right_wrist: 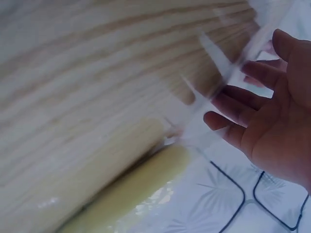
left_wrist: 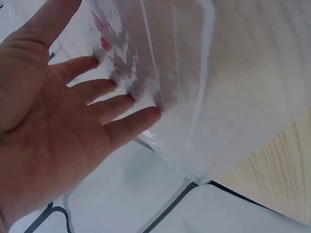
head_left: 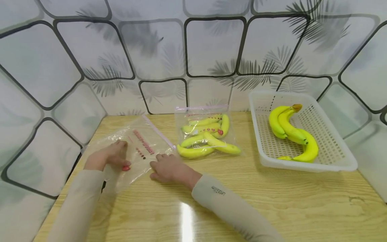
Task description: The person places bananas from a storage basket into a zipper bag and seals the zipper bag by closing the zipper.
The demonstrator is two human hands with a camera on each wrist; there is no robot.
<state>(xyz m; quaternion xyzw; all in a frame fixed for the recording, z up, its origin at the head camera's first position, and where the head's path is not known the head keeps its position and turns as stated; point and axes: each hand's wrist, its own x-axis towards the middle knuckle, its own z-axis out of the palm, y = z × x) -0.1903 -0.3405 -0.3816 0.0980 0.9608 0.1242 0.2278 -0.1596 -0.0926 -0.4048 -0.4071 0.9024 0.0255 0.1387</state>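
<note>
A clear zip bag (head_left: pixel 137 134) with red print and a pinkish zip strip lies slanted on the left of the table; no fruit shows in it. My left hand (head_left: pixel 113 155) rests on its left part, and in the left wrist view the fingers (left_wrist: pixel 133 125) touch the film, loosely extended. At the bag's lower right edge is my right hand (head_left: pixel 170 169). Its relaxed fingers (right_wrist: pixel 228 131) touch the film in the right wrist view. Just beyond the right hand lies a second zip bag (head_left: pixel 202 108) with several yellow bananas (head_left: pixel 196 152) inside.
A white perforated basket (head_left: pixel 308 167) stands at the right of the wooden table (head_left: pixel 242 195). In it lie a joined pair of bananas (head_left: pixel 287 124) and another banana (head_left: pixel 311 148). Patterned cloth walls (head_left: pixel 214 47) enclose the back and sides.
</note>
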